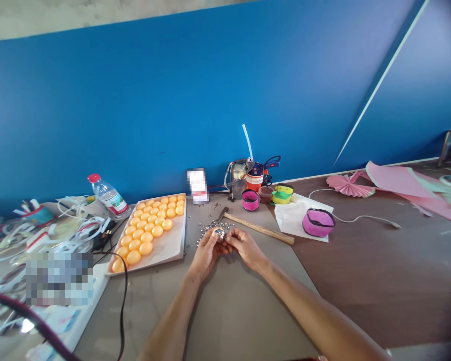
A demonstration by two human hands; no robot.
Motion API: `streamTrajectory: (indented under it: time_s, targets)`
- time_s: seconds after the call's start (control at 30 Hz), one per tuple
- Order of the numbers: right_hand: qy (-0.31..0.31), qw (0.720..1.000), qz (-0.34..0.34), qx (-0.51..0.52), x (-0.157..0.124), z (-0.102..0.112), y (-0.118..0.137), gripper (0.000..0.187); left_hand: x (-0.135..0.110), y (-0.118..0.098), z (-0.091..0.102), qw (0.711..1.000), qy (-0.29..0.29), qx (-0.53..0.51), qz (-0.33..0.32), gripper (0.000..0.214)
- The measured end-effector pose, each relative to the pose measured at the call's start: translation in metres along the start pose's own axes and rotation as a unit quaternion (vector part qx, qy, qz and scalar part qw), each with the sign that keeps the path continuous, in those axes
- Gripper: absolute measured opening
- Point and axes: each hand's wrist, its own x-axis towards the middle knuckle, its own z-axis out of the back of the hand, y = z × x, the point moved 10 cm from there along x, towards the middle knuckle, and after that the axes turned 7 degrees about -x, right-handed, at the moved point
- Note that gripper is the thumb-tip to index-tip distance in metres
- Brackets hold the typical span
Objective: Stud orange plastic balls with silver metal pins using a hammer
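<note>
My left hand (206, 252) is closed around a small ball (220, 232) whose visible side is covered in shiny silver pieces. At the ball's right side, the thumb and fingers of my right hand (245, 244) are pinched together; whatever they hold is too small to make out. Loose silver studs (206, 228) lie scattered on the table just behind both hands. A hammer with a wooden handle (261, 228) rests beyond my right hand, its dark head near the studs.
To the left is a shallow tray (175, 245) with rows of orange balls (146, 248). A plastic bottle (110, 196), tangled white strips and a dark cable lie farther left. Pink round pouches (318, 222), small tubs and white paper (285, 220) sit at right; a blue wall stands behind.
</note>
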Motion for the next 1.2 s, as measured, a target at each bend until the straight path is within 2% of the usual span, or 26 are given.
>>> streamTrajectory:
  time_s: [0.17, 0.37, 0.57, 0.63, 0.67, 0.7, 0.77, 0.87, 0.9, 0.97, 1.07, 1.2]
  targets:
    - [0.003, 1.000, -0.003, 0.000, 0.000, 0.001, -0.005, 0.017, 0.000, 0.002, 0.000, 1.000, 0.004, 0.026, 0.004, 0.023]
    - [-0.033, 0.999, -0.032, -0.011, -0.001, 0.007, -0.019, 0.021, 0.000, 0.006, 0.001, 1.000, 0.003, 0.026, 0.015, 0.025]
    - [-0.024, 0.999, -0.022, 0.026, 0.005, 0.002, -0.005, 0.021, 0.001, 0.002, 0.002, 1.000, 0.006, -0.004, 0.013, 0.025]
    - [-0.049, 0.998, 0.002, -0.030, 0.009, 0.013, 0.003, 0.018, 0.002, -0.001, 0.008, 0.999, -0.009, -0.033, 0.018, 0.025]
    - [-0.078, 0.993, 0.023, -0.091, 0.009, 0.022, 0.008, 0.015, 0.003, -0.002, 0.011, 0.998, -0.021, -0.049, 0.020, 0.025]
    - [-0.103, 0.978, 0.044, -0.175, 0.009, 0.030, 0.014, 0.011, 0.003, -0.003, 0.015, 0.997, -0.033, -0.064, 0.021, 0.026]
    - [-0.128, 0.915, 0.105, -0.368, 0.005, 0.035, 0.029, 0.015, 0.004, -0.003, 0.019, 0.995, -0.045, -0.089, 0.026, 0.026]
    - [-0.082, 0.798, 0.110, -0.586, 0.003, 0.022, 0.025, 0.037, 0.004, 0.000, 0.018, 0.992, -0.040, -0.110, 0.036, 0.028]
    - [-0.062, 0.768, 0.098, -0.630, 0.003, 0.018, 0.020, 0.039, 0.004, 0.001, 0.017, 0.992, -0.036, -0.113, 0.039, 0.028]
    - [-0.032, 0.724, 0.082, -0.684, 0.004, 0.010, 0.012, 0.035, 0.004, 0.002, 0.015, 0.992, -0.028, -0.116, 0.042, 0.028]
    - [-0.011, 0.694, 0.084, -0.715, 0.007, 0.004, 0.008, 0.021, 0.004, 0.002, 0.015, 0.991, -0.026, -0.123, 0.042, 0.028]
    - [-0.012, 0.701, 0.085, -0.708, 0.011, 0.009, 0.008, 0.023, 0.004, 0.000, 0.018, 0.990, -0.028, -0.133, 0.042, 0.027]
